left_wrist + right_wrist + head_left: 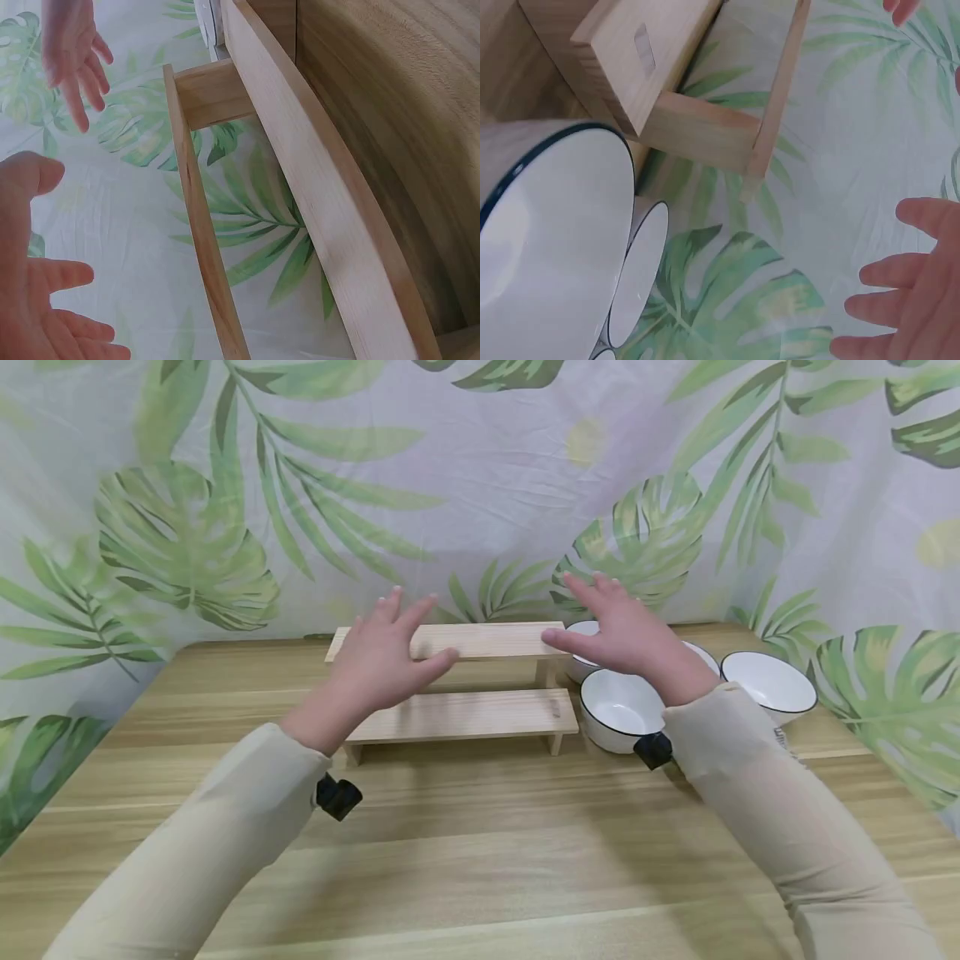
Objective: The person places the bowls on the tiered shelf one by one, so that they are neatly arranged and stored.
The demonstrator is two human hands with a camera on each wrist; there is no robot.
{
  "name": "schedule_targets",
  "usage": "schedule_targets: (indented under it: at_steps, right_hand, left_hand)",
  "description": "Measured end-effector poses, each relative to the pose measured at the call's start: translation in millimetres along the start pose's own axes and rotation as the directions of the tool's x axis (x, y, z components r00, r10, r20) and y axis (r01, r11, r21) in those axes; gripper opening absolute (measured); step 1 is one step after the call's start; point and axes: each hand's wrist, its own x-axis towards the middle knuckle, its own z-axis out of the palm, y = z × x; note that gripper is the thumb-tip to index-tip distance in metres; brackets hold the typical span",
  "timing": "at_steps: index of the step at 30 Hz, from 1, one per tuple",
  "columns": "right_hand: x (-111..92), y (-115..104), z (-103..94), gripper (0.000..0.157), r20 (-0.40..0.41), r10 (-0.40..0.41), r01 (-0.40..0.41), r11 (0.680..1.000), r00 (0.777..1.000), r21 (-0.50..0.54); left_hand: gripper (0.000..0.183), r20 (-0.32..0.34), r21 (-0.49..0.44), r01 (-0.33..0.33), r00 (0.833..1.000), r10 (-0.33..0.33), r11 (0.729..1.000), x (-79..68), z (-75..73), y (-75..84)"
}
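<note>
A two-tier wooden shelf [465, 714] of pale planks stands toward the back of the table. Above its left part hovers my left hand [382, 656], fingers spread, holding nothing. My right hand [626, 635] is held over the shelf's right end and the nearby bowls, its fingers extended and nothing in them. White bowls with dark rims are grouped right of the shelf: one in front [621, 706], one at the far right [768, 683], and others partly hidden by my right hand and forearm. In the left wrist view, both hands appear apart from the shelf [315, 180].
The wood-grain table [450, 860] reaches back to a leaf-patterned cloth [487, 485] hanging behind and along the sides. Small black devices [339, 797] are strapped at both wrists. In the right wrist view, a large white bowl [555, 240] sits close by the shelf's end.
</note>
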Motion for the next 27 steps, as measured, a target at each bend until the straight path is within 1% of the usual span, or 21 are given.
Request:
schedule_targets:
  at_steps: [3,6,8,12,15,18,21,23,27]
  right_hand:
    - [-4,4,-5.6,0.088,0.001,-0.014,0.014,0.999,1.000,0.039]
    - [-7,10,-10.4,0.085,-0.005,-0.043,0.043,0.998,0.999,0.052]
    - [-9,14,-12.9,0.083,-0.011,-0.056,0.057,0.997,0.998,0.053]
    - [-14,22,-16.7,0.080,-0.008,-0.055,0.055,0.996,0.998,0.065]
    - [-17,27,-20.4,0.079,0.004,-0.047,0.047,0.996,0.999,0.076]
    - [-22,32,-25.1,0.079,0.015,-0.042,0.041,0.994,0.999,0.098]
    - [-27,39,-29.0,0.078,0.021,-0.039,0.036,0.992,0.999,0.121]
    - [-30,44,-30.6,0.077,0.025,-0.039,0.036,0.991,0.999,0.129]
    - [-37,56,-33.1,0.076,0.037,-0.024,0.019,0.992,0.999,0.126]
  left_hand:
    - [0.071,-0.032,-0.071,0.000,0.999,-0.002,0.998,-5.4,-3.4,-5.1]
    - [0.064,-0.066,-0.139,-0.003,0.998,-0.006,0.990,-11.5,-6.6,-10.3]
    - [0.061,-0.096,-0.179,-0.020,0.995,0.002,0.984,-15.0,-8.1,-13.6]
    - [0.055,-0.149,-0.246,-0.052,0.989,0.016,0.968,-23.7,-11.4,-19.3]
    - [0.052,-0.175,-0.295,-0.060,0.985,0.008,0.954,-31.0,-15.5,-23.0]
    - [0.048,-0.190,-0.354,-0.062,0.982,-0.007,0.933,-37.6,-20.4,-26.8]
    - [0.044,-0.202,-0.422,-0.058,0.979,-0.031,0.905,-43.5,-24.0,-31.5]
    - [0.042,-0.216,-0.463,-0.063,0.975,-0.044,0.884,-46.8,-24.1,-35.9]
    - [0.039,-0.248,-0.506,-0.072,0.966,-0.065,0.859,-52.2,-20.0,-47.9]
